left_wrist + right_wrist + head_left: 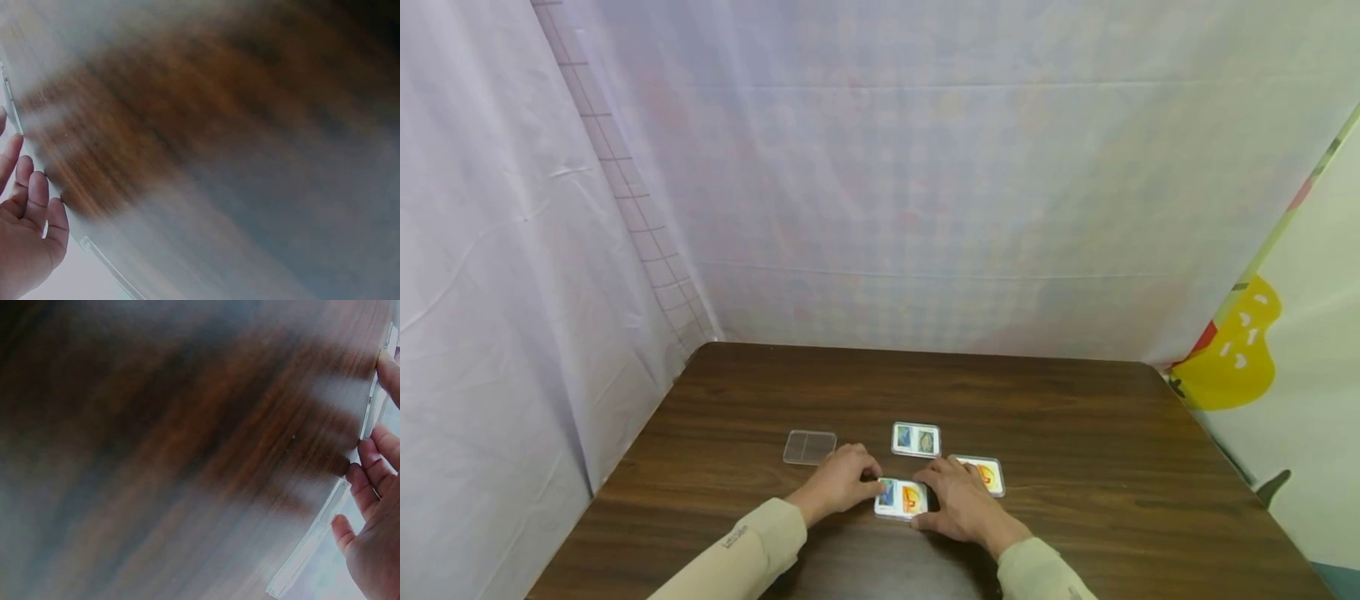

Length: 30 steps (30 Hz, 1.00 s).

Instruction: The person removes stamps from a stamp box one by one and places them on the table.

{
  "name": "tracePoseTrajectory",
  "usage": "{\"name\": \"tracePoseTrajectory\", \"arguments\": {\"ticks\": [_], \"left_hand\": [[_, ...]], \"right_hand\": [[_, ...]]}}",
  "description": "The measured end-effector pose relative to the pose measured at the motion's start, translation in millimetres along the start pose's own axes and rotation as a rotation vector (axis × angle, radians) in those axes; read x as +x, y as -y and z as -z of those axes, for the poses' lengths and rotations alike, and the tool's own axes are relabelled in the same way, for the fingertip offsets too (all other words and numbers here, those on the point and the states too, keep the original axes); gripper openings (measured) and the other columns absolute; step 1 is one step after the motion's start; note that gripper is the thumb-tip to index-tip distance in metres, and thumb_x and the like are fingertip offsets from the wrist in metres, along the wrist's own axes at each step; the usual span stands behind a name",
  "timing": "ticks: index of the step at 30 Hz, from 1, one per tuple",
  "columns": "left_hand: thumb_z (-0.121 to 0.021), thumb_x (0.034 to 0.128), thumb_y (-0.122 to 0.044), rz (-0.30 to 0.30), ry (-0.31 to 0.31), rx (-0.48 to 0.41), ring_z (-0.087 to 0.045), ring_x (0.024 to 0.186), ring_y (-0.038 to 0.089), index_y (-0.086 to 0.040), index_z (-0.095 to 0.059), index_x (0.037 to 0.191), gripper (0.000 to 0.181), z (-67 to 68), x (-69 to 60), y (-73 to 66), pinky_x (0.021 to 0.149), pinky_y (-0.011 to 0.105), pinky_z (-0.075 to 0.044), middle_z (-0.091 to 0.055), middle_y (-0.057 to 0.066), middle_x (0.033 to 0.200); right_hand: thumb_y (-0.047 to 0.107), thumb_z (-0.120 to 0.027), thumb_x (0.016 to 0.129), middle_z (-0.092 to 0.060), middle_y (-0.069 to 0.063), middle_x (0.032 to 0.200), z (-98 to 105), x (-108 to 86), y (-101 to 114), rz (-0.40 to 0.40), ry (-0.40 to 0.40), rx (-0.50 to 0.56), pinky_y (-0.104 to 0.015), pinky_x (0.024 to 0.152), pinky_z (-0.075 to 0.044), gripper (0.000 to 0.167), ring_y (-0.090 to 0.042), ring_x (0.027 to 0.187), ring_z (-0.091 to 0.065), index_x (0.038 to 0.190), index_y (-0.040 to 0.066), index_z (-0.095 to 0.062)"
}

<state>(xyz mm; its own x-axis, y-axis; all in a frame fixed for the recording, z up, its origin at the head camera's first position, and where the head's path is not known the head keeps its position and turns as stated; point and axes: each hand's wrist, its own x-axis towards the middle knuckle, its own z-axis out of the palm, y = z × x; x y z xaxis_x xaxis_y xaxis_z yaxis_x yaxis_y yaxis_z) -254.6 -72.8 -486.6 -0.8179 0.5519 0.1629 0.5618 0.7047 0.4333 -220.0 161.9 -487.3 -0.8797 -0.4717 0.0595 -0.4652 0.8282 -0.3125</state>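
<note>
a clear-edged picture case [901, 499] lies flat on the surface between the person's two hands, a blue-green picture on its left half and an orange-yellow one on its right. it looks light and stiff to me, probably hard plastic; the glossy face would likely slip under a flat fingertip and the thin rim could chip if dropped, so the edges and corners seem the best hold. the left hand [847, 479] has thumb and forefinger drawn narrow at its left end. the right hand [961, 502] spans its right end a little wider, thumb at the near edge, fingers at the far one.

just beyond, on the far side, a second case [916, 439] lies apart, showing two pictures. to the right, a third case [990, 476] sits partly hidden by the right hand. to the left, past the left hand, lies a see-through panel [808, 447]. everything rests on the dark wood-grain surface [1075, 417], with pale curtains [925, 192] hanging behind.
</note>
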Motion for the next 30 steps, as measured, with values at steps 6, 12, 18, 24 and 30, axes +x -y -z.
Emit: {"name": "tracePoseTrajectory", "arguments": {"ticks": [6,12,18,24,30], "left_hand": [[-0.078,0.0833,-0.029,-0.027,-0.023,0.004,-0.054,0.083,0.011,-0.014,-0.075,0.091,0.017,-0.2,0.2,0.4,0.075,0.032,-0.045,-0.059,-0.006,0.083],[-0.078,0.0818,-0.027,-0.041,-0.04,-0.004,-0.051,0.081,0.009,-0.015,-0.073,0.089,0.015,-1.4,1.8,0.6,0.073,0.029,-0.044,-0.058,-0.008,0.082],[-0.079,0.0813,-0.016,-0.023,-0.06,-0.159,-0.054,0.079,0.011,-0.012,-0.071,0.085,0.01,-2.2,3.4,0.4,0.074,0.029,-0.045,-0.058,-0.004,0.082],[-0.075,0.0835,-0.01,0.026,-0.072,-0.279,-0.055,0.08,0.013,-0.009,-0.071,0.083,0.005,1.6,4.1,0.6,0.075,0.03,-0.045,-0.058,-0.004,0.084],[-0.074,0.0864,-0.015,0.079,-0.055,-0.356,-0.056,0.085,0.015,-0.01,-0.071,0.084,0.005,9.6,5.3,2.5,0.08,0.035,-0.045,-0.063,-0.004,0.085]], "right_hand": [[0.046,-0.08,0.077,-0.058,-0.011,0.125,0.0,0.0,-0.1,-0.001,0.002,0.013,-0.067,0.1,-0.032,0.059,-0.047,0.126,-0.046,0.123,0.012,-0.064],[0.046,-0.08,0.077,-0.059,-0.011,0.124,-0.7,-0.3,-0.5,-0.005,0.003,0.018,-0.067,0.1,-0.032,0.059,-0.047,0.125,-0.047,0.123,0.012,-0.065],[0.046,-0.08,0.077,-0.058,-0.009,0.121,-0.3,-0.4,-0.9,0.003,0.006,0.022,-0.066,0.099,-0.034,0.059,-0.044,0.123,-0.048,0.123,0.011,-0.065],[0.046,-0.08,0.077,-0.058,-0.008,0.118,-0.3,0.0,-1.4,0.028,-0.016,0.005,-0.064,0.097,-0.036,0.059,-0.04,0.119,-0.051,0.122,0.01,-0.065],[0.046,-0.08,0.077,-0.058,-0.008,0.118,-1.2,0.1,-2.1,0.04,-0.032,0.0,-0.064,0.097,-0.035,0.06,-0.042,0.118,-0.051,0.122,0.009,-0.065]]}}
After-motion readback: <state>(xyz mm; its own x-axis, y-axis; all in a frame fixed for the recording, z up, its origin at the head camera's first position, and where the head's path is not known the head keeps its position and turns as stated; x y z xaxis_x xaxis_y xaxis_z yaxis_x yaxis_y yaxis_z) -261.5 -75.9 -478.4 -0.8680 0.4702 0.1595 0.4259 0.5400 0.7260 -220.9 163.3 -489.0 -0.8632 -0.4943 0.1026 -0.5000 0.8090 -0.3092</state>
